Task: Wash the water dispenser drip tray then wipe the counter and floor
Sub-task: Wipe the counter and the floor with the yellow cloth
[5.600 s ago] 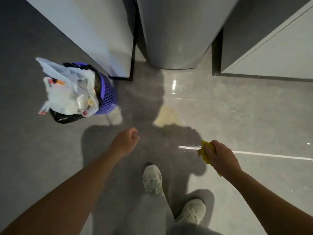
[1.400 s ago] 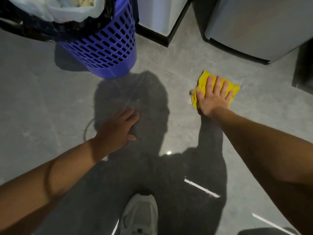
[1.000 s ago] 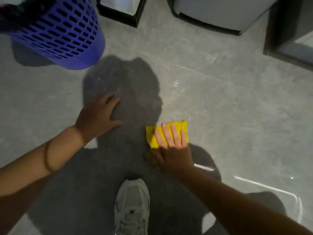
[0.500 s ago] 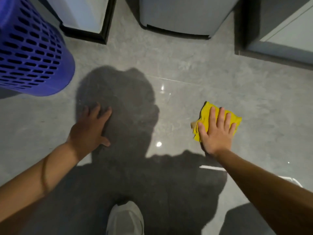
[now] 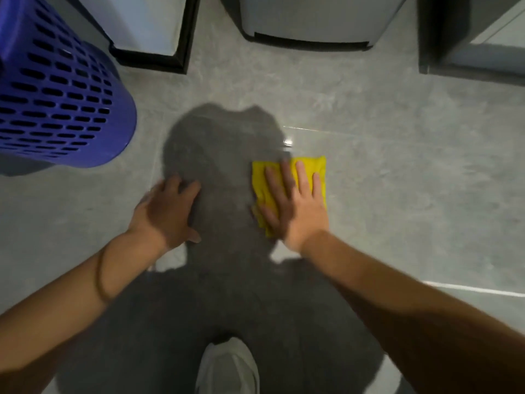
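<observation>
While the camera looked straight down, a purple perforated basket (image 5: 59, 98) stood at the far left on the grey tiled floor (image 5: 397, 172), its slotted wall tilted toward the view and its top cut off by the frame edge. Just right of it, at the top, sat the black-edged base of a white cabinet (image 5: 153, 56), touching the floor and apart from the basket. Lower down, the left forearm came in from the bottom left with a thin band (image 5: 100, 275) around it, and the left hand (image 5: 167, 214) lay palm down on the tile, fingers spread and flat, gripping nothing; it rested at the edge of the person's dark shadow (image 5: 224, 172), which filled the middle of the floor. At the bottom centre the toe of a pale sneaker (image 5: 227, 368) showed. Above the shadow, at the top, stood the light grey base of an appliance (image 5: 306, 27) with a dark rim along its foot. Right of the shadow lay the yellow cloth (image 5: 314, 169), flat on the tile, well apart from the basket and near the left hand without touching it. The right hand (image 5: 295, 206) pressed down on it with open palm and fingers spread, covering most of the cloth, not pinching it. Farther right, another dark-edged cabinet corner (image 5: 468, 58) stood at the top, and a bright reflected streak (image 5: 477, 291) crossed the floor beyond the right forearm.
</observation>
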`<action>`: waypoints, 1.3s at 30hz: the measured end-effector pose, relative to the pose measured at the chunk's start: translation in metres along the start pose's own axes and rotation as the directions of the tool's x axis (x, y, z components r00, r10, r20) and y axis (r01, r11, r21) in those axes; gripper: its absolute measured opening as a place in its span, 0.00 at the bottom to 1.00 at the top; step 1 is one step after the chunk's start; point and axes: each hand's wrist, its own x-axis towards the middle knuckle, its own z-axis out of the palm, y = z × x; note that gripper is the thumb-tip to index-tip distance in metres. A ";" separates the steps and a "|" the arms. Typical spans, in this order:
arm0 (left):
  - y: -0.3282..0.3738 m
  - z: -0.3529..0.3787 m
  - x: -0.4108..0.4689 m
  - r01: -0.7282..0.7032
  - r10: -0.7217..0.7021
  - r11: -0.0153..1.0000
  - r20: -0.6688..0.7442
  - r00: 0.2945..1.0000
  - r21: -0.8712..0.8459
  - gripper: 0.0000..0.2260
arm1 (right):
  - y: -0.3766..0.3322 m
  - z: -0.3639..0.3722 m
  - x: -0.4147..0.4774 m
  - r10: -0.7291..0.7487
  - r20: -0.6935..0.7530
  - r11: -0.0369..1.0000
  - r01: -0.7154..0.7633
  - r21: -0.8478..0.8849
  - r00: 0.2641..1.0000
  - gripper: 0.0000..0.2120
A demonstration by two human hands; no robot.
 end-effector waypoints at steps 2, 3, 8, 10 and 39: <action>0.013 -0.003 0.004 -0.054 0.051 0.997 -0.065 0.997 -0.048 0.52 | -0.005 0.021 -0.067 0.009 -0.032 1.000 -0.009 -0.002 0.999 0.35; 0.022 -0.004 0.007 -0.098 0.091 0.993 -0.102 0.991 -0.063 0.53 | -0.002 0.030 -0.101 0.043 -0.042 0.999 -0.043 -0.010 0.998 0.35; 0.068 -0.008 0.029 -0.230 0.227 0.973 -0.152 0.962 -0.002 0.55 | 0.062 0.030 -0.187 0.299 0.016 0.954 -0.299 -0.036 0.954 0.39; 0.078 -0.008 0.035 -0.238 0.239 0.971 -0.118 0.964 0.021 0.55 | 0.090 0.015 -0.181 0.424 0.029 0.906 -0.424 -0.013 0.905 0.40; 0.077 0.008 0.050 -0.224 0.215 0.972 -0.118 0.969 -0.073 0.56 | 0.161 -0.004 -0.155 0.495 0.045 0.869 -0.495 -0.013 0.868 0.41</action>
